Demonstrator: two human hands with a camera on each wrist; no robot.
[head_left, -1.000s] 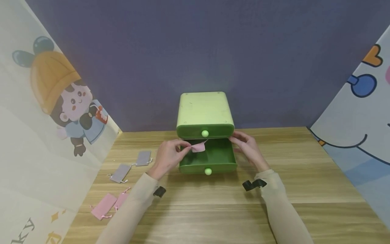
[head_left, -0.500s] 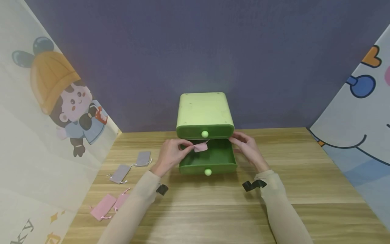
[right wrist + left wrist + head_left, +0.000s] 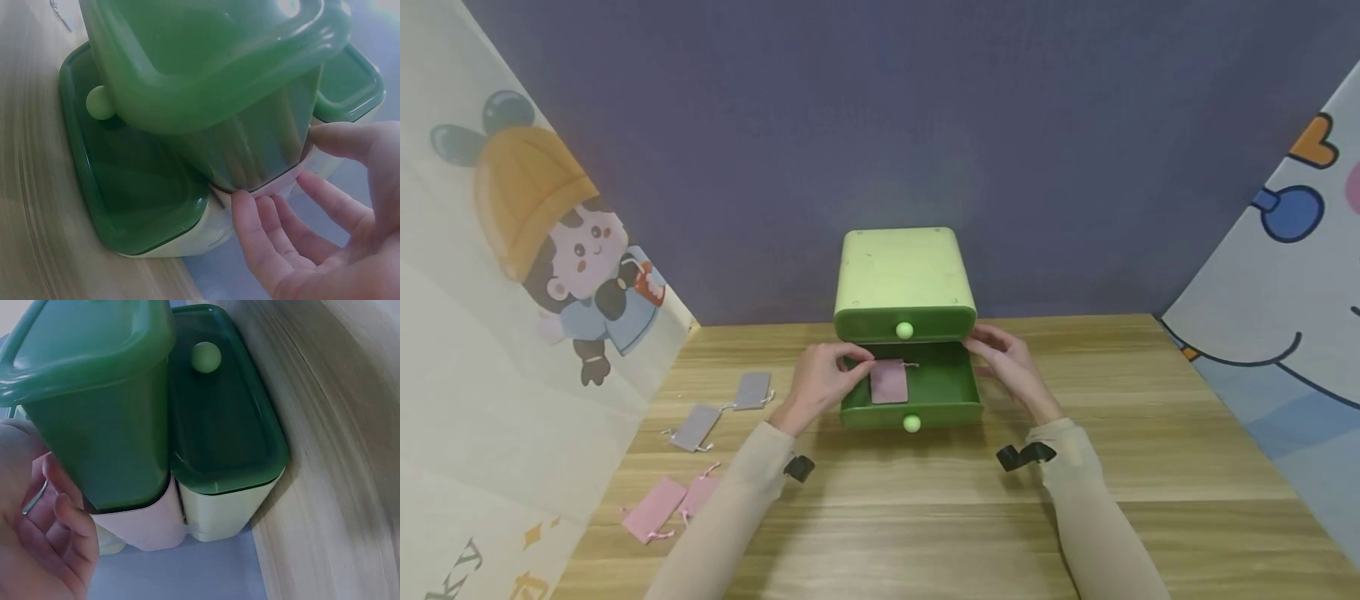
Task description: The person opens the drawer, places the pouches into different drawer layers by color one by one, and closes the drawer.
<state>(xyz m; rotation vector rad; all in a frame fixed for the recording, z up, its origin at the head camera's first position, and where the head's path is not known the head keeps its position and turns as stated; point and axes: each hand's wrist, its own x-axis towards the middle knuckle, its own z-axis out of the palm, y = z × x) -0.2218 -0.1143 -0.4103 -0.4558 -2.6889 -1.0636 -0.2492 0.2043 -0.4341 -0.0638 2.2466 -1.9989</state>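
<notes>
- Nearest, two beige sleeves (image 3: 730,500) with black straps (image 3: 1025,455) reach over a wood-grain table (image 3: 917,517).
- At near left, two pink drawstring pouches (image 3: 655,510) lie side by side, one partly hidden by the left sleeve.
- Beyond them lie two grey pouches (image 3: 697,427).
- In the centre, a green middle drawer (image 3: 874,417) is pulled out towards the person; a dusky-pink pouch (image 3: 889,385) is inside it, at the left, cord end pointing right.
- The left hand (image 3: 818,385) has thumb and forefinger together, pinching the pouch's back left corner.
- The right hand (image 3: 1011,368) has its fingers apart and slightly bent, tips touching the right side of the cabinet (image 3: 904,267) beside the drawer.
- The closed top drawer (image 3: 868,324) has a pale round knob (image 3: 905,331); the wrist views show a closed bottom drawer (image 3: 225,409).
- Farthest, a dark purple wall (image 3: 910,108) stands between cartoon-printed side panels (image 3: 445,333).
</notes>
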